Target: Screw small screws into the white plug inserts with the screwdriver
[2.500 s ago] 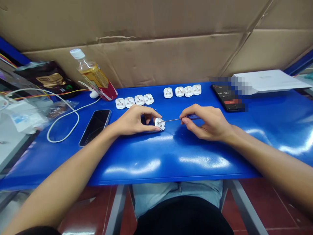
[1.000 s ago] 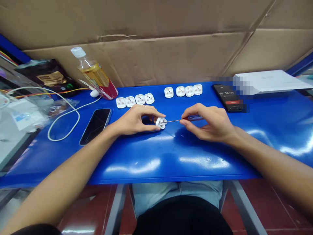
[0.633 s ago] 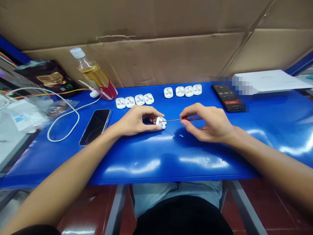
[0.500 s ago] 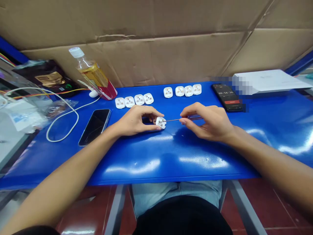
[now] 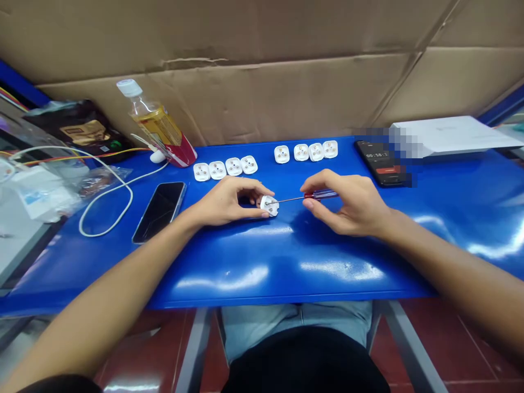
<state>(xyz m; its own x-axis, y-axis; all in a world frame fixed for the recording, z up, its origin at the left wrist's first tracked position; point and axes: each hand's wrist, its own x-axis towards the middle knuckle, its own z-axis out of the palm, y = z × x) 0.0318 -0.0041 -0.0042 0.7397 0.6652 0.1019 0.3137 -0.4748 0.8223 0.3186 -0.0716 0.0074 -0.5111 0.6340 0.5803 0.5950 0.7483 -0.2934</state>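
Between the thumb and fingers of my left hand (image 5: 231, 202) is a white plug part (image 5: 270, 206) with metal screws on its face, tilted toward the right. My right hand (image 5: 347, 202) pinches the handle of a screwdriver (image 5: 321, 195), which has a red collar and a clear handle. Its thin shaft runs left, and the tip meets the face of the plug part; exactly which screw it touches is too small to tell. Behind my hands, similar white plug parts lie in two rows, a left row (image 5: 225, 168) and a right row (image 5: 309, 153).
A dark phone (image 5: 159, 212) and a looped white cable (image 5: 104, 232) lie at left, with a drink bottle (image 5: 164, 128) behind. At right are a phone showing a timer (image 5: 379, 164) and a white box (image 5: 454, 136). Cardboard (image 5: 262, 98) stands along the table's back edge.
My right fingers have shifted slightly on the screwdriver, and more of its red collar and handle shows. The plug part stays in my left hand, almost unmoved.
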